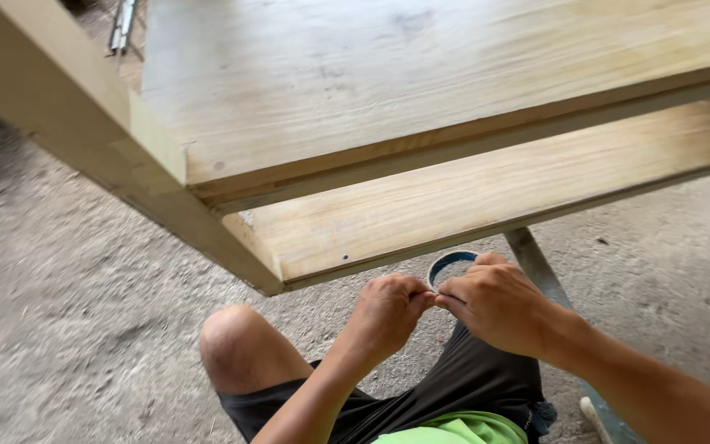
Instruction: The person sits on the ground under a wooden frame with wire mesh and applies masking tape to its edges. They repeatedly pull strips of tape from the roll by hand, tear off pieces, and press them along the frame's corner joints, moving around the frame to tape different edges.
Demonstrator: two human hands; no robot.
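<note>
A blue-rimmed roll of tape (451, 261) shows as a ring just behind my hands, below the front edge of a pale wooden frame (421, 230). My right hand (499, 304) grips the roll, with thumb and fingers pinched at its left rim. My left hand (388, 312) meets it there, its fingertips pinched at the same spot on the rim. Most of the roll is hidden behind my right hand. Both hands sit over my lap, above dark shorts and a bare knee (236, 345).
A large wooden panel (388, 82) lies in the frame, with a thick side rail (51, 90) running off to the upper left. A grey metal leg (536, 263) slants down under the frame. The ground is rough grey concrete (67, 288). A metal hinge (122, 26) lies at the top left.
</note>
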